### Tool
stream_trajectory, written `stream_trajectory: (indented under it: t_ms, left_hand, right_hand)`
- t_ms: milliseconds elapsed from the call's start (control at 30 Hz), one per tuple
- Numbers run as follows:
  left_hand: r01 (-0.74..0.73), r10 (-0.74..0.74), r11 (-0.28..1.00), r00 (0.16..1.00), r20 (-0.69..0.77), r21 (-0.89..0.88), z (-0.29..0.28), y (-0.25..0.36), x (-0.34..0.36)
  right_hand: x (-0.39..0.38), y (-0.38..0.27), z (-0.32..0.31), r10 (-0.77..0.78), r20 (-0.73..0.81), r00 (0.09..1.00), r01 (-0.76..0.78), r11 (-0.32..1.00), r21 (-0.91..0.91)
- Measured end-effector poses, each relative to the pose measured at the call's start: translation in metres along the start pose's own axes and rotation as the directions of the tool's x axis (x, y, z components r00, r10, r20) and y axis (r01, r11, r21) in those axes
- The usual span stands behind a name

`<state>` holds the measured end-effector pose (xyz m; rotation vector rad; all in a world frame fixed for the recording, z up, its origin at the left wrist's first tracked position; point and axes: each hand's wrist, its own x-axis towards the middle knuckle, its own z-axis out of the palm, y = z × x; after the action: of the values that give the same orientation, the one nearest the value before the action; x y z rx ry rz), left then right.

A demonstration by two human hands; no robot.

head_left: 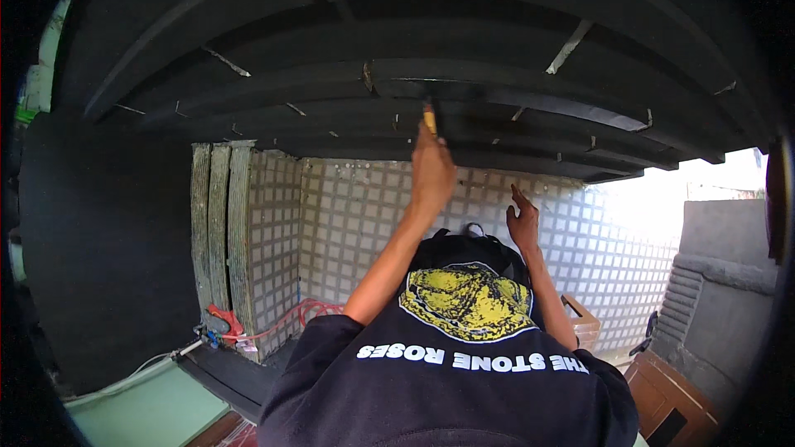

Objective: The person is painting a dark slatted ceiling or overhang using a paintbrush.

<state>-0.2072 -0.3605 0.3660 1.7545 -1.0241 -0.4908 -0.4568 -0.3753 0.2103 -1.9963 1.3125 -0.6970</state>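
1. The person is reaching upward with both arms toward a black-painted ceiling (464, 41) made of dark beams and boards.
2. The left hand (432, 172) is closing around the handle of a paintbrush (429, 118), holding it upright with its tip touching the underside of a black beam.
3. The brush's yellowish handle is showing just above the fist; its bristles are too dark against the beam to make out.
4. The right hand (523, 220) is hanging open in the air, fingers spread and pointing up, gripping nothing, a little lower than the left hand and just to its right.
5. A black shirt (451, 381) with a yellow round print and white lettering is filling the lower middle of the view.
6. A white lattice wall (364, 223) of small square openings is standing behind the hands, below the ceiling.
7. A red hose (286, 321) is lying coiled near the foot of the lattice wall, at lower left.
8. A black wall (108, 257) is rising on the left, and a grey plastered wall (720, 290) is standing on the right.
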Motion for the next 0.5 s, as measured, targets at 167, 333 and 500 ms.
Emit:
stream_trajectory:
  t_ms: [167, 333, 500]
  left_hand:
    - [-0.212, 0.209, 0.977, 0.975, 0.075, 0.033, 0.064, 0.022, -0.018]
    - [-0.011, 0.048, 0.991, 0.961, 0.274, -0.137, 0.059, 0.023, -0.034]
    - [0.077, -0.055, 0.983, 0.990, 0.130, -0.168, 0.026, 0.005, -0.045]
  right_hand:
    - [0.011, -0.019, -0.011, 0.059, 0.023, 0.998, -0.061, 0.992, 0.114]
    - [0.025, -0.073, -0.026, 0.003, -0.119, 0.993, 0.010, 0.995, 0.104]
    - [0.043, -0.149, 0.001, -0.368, -0.161, 0.916, 0.381, 0.923, 0.061]
